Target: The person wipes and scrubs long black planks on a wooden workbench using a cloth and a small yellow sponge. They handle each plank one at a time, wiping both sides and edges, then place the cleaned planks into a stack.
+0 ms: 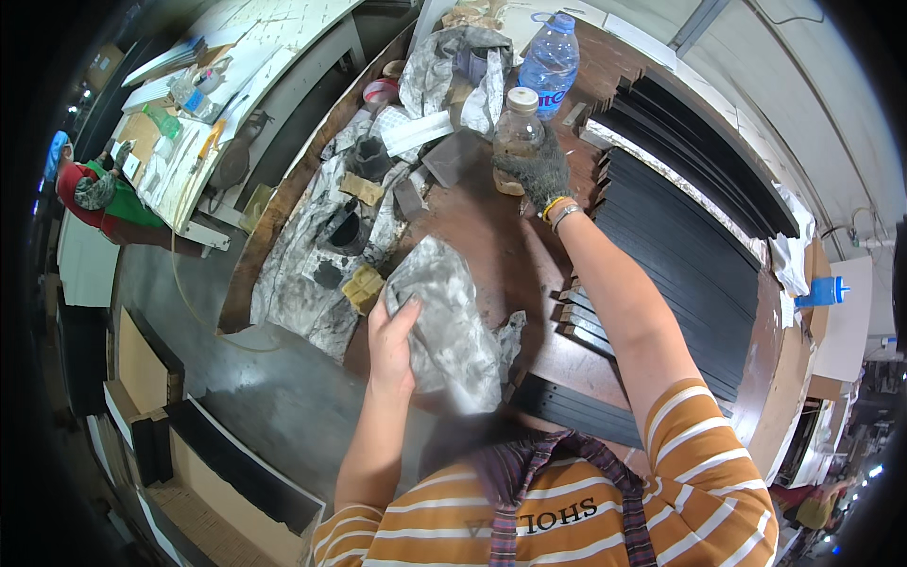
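Observation:
My left hand [392,352] is closed on a grey-stained white cloth [442,317], thumb on top, and the cloth hangs in front of me. On my right hand [545,178] is a dark, smudged work glove. Its fingers wrap round a clear plastic bottle [520,128] with a whitish cap, which stands over the brown tabletop [487,227]. How much liquid is inside, I cannot tell. Just behind it rises a larger clear bottle [553,61] with a blue cap. To the left are a yellow sponge [363,287], a black cup [350,233] and a dark grey block [453,158].
Stacked black strips [680,255] cover the table's right side, with more black strips [576,406] near my body. Stained rags [302,274] lie along the left edge. A blue bottle [825,291] is at far right. Another person [99,194] stands by a white bench at far left.

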### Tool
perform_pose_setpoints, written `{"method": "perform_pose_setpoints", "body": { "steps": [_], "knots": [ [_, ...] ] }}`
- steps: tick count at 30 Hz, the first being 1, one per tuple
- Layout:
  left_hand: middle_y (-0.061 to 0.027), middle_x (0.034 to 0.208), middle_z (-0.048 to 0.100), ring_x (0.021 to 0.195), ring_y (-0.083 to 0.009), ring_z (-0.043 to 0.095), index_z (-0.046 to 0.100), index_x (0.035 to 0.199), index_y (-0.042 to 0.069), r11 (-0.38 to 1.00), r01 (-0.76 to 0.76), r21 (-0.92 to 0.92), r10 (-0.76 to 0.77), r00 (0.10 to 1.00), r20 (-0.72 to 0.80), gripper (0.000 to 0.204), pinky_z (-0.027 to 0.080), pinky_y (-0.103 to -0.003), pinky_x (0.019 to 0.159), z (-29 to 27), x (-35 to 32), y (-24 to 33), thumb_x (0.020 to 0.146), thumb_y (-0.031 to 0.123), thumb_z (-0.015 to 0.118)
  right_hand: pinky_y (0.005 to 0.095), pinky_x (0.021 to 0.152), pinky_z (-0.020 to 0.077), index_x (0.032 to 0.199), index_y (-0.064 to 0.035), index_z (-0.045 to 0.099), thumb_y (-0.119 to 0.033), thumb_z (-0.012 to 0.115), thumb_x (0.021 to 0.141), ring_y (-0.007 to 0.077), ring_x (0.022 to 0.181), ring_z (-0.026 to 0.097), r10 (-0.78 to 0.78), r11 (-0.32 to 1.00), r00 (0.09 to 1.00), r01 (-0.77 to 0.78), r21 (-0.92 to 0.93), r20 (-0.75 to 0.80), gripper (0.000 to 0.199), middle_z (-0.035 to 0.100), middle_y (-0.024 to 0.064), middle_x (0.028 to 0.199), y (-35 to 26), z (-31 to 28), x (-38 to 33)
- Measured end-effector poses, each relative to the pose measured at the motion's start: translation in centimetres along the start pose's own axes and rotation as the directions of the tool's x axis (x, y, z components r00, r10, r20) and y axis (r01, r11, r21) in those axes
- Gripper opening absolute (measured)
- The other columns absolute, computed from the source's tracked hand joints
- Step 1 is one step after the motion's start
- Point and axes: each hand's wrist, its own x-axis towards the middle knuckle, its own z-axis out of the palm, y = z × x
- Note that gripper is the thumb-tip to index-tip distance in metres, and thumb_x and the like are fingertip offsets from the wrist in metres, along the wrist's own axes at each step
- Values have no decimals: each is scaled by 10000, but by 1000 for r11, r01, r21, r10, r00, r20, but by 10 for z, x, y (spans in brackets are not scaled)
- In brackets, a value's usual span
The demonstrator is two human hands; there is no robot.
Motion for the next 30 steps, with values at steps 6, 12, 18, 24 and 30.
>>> {"method": "perform_pose_setpoints", "body": {
  "steps": [6, 12, 18, 24, 30],
  "knots": [
    [-80, 1331, 629, 1191, -180, 599, 542, 1413, -3, 999, 53, 4, -53, 997, -56, 441, 443, -325, 1052, 2, 58, -27, 979, 69, 573, 437, 988, 510, 1306, -95, 582, -273, 890, 626, 342, 1144, 646, -242, 877, 901, 362, -316, 360, 767, 660, 149, 1265, -43, -28, -11],
    [-64, 1291, 657, 1170, -168, 614, 566, 1397, -3, 996, 89, 5, -89, 996, -17, 417, 454, -312, 1038, 6, 71, -45, 992, 92, 573, 465, 879, 494, 1227, -118, 646, -171, 767, 656, 343, 1049, 621, -292, 521, 717, 674, -523, 633, 586, 654, 107, 1110, -72, -67, -44],
    [-72, 1310, 654, 1177, -167, 620, 579, 1387, -20, 993, 119, 18, -119, 993, -14, 415, 456, -306, 1045, 10, 68, -50, 980, 57, 553, 467, 911, 470, 1070, -155, 693, -287, 802, 703, 320, 1040, 644, -283, 437, 713, 691, -576, 641, 406, 674, 81, 1055, -66, -75, -51],
    [-79, 1276, 669, 1149, -172, 637, 589, 1373, -24, 995, 94, 19, -94, 995, 23, 420, 483, -306, 1020, 4, 69, -49, 960, 35, 540, 462, 895, 464, 1053, -136, 690, -285, 797, 709, 320, 1033, 635, -268, 388, 748, 661, -642, 607, 390, 674, 91, 1070, -68, -85, -45],
    [-88, 1261, 676, 1123, -176, 653, 585, 1376, -23, 991, 131, -13, -132, 991, -12, 427, 498, -305, 1005, 2, 69, -53, 955, 30, 537, 467, 907, 459, 1085, -127, 671, -214, 767, 703, 326, 1024, 611, -290, 415, 742, 667, -619, 605, 403, 655, 94, 1053, -69, -87, -46]
  ]
}}
